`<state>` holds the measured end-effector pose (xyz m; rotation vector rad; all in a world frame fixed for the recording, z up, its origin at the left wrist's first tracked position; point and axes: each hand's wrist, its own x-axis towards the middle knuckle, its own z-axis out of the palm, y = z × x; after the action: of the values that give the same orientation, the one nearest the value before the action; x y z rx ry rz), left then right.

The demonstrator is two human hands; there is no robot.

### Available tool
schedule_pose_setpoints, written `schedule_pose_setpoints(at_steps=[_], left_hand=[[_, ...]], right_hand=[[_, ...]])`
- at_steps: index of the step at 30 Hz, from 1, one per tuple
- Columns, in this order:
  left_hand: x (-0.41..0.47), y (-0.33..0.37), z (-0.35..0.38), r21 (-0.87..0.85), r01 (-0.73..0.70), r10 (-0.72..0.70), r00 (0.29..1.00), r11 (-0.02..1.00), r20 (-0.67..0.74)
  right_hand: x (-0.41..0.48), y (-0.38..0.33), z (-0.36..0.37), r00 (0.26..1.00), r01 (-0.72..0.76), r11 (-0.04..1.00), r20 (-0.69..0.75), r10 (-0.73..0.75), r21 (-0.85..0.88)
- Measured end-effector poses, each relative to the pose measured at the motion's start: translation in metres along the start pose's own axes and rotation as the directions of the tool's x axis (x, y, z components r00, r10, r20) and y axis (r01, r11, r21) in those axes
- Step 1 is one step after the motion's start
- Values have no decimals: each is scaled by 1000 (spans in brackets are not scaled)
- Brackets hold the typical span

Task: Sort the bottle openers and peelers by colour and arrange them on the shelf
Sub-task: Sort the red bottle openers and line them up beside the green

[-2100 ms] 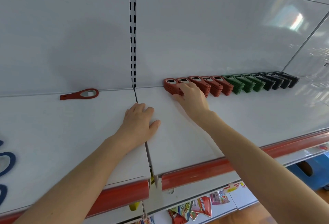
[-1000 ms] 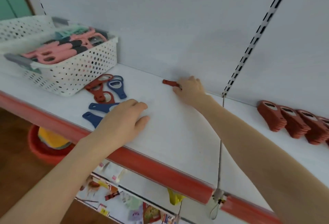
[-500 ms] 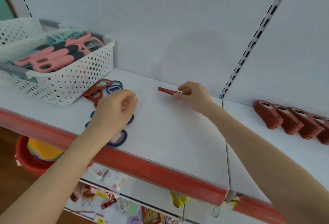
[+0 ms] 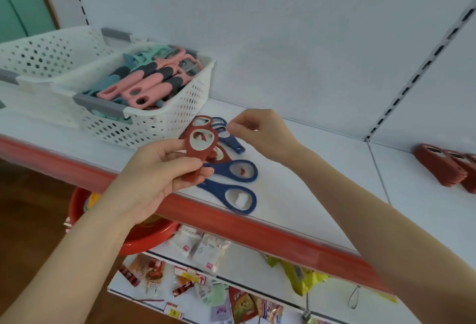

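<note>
My left hand grips a red bottle opener by its handle, ring end up, above the shelf's front edge. Under it on the shelf lie more red openers and three blue openers. My right hand hovers just right of the pile. Its thumb and forefinger meet over the farthest blue opener, and whether they pinch it is unclear. A row of stacked red openers stands at the far right. Pink and teal peelers fill a white basket.
A second white basket stands behind the first at the left. The shelf has a red front strip and a slotted upright at the back right. Below are a red basin and packets of goods.
My right hand no longer shows the red opener it carried over from the back wall. My left hand has lifted a red opener off the pile. The view swung left and down.
</note>
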<state>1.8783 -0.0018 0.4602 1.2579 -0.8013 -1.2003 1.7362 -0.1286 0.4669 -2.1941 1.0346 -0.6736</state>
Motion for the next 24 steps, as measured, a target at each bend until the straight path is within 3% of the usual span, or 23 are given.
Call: schedule_pose_setpoints(at_steps=[3,6,11,15,20,22,24], left_hand=[[-2,-1,-18,-31,13,-13,1000,999,-12],[-4,-2,-30,-23,31,-31,999,999,17],[-1,-6,-42,-19,43,-42,996,999,82],[5,-8,-40,-37,46,-42,995,998,95],[16,-12,-23,-130,44,-32,995,991,91],[19,-13,-13,-152,29,-14,995,988,94],[19,-12,-3,-182,2,15,996,983,93]], right_hand=[[9,-14,27,993,-26,978,106,49,-208],[14,-21,43,975,-34,878,177,134,-478],[15,-14,41,975,-106,807,99,199,-581],[-1,-6,25,975,-209,871,-29,219,-445],[-36,-22,9,958,-240,966,-188,218,-99],[-47,-34,14,969,-174,984,-173,177,32],[-53,-41,20,991,-111,992,-68,115,64]])
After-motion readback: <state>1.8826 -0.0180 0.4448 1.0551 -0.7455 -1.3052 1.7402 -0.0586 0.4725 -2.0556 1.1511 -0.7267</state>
